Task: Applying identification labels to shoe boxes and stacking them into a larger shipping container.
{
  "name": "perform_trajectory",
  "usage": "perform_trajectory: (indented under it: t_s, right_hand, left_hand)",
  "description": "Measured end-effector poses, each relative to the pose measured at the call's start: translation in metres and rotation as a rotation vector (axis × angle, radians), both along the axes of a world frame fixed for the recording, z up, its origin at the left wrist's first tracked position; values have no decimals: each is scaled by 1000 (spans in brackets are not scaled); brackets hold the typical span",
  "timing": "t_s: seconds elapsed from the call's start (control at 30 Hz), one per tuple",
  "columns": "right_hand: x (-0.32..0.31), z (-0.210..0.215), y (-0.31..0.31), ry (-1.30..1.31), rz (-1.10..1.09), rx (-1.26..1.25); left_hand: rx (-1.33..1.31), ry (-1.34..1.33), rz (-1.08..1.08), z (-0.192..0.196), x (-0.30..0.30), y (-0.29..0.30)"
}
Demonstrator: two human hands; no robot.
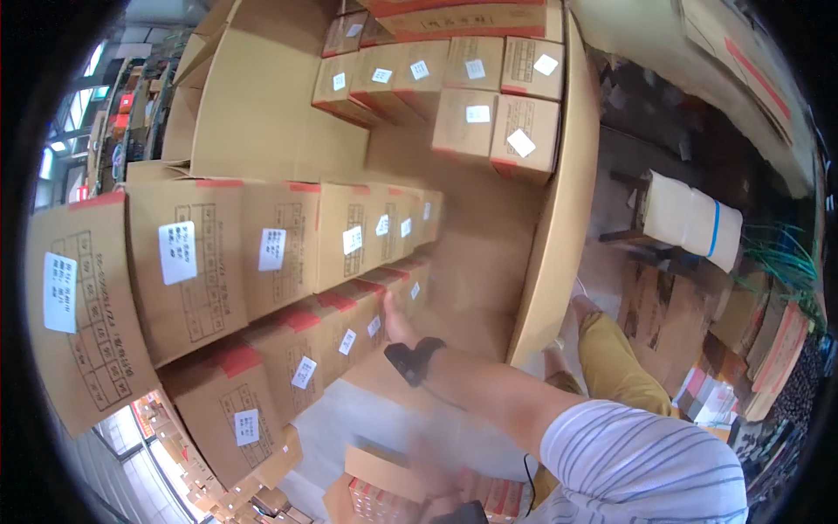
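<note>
My right hand (399, 321), with a black band at the wrist, reaches in from the lower right. It grips a brown carton (371, 336) in the lower of two stacked rows; its thumb side shows and the other fingers are mostly hidden. Above that row runs an upper row of cartons (279, 249) with red tape and white labels. Both rows stand in a large open cardboard box (559, 201). Low in the view, my left hand (436, 476) is smeared by motion over an opened carton (375, 460) of red and white packs, its fingers unreadable.
More labelled cartons (497, 122) are stacked at the large box's far end. A tall flap (279, 96) stands up on the left. On the right are a cream roll with a blue band (694, 218), flattened cardboard (655, 301) and my legs (615, 358). Shelves stand far left.
</note>
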State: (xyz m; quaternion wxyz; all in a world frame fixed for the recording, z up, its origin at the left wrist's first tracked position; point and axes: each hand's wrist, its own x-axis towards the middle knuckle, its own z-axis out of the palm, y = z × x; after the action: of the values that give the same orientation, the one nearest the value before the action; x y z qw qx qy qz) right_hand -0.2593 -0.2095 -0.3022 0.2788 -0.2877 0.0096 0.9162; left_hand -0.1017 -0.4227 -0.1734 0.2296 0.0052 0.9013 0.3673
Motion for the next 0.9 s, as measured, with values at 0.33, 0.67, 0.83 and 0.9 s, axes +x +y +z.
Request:
perform_trajectory:
  t_s: [0.33,0.67,0.83,0.9]
  right_hand:
    - [181,78,70,-238,822,375]
    - [256,227,138,-8,920,995]
    - [294,270,155,-279,740,1123]
    - [314,311,169,-300,662,963]
  left_hand:
    - [377,-31,325,61,17,90]
    - [715,69,76,117,47,182]
    - [745,17,-110,174,67,231]
    - [803,26,-189,183,75,246]
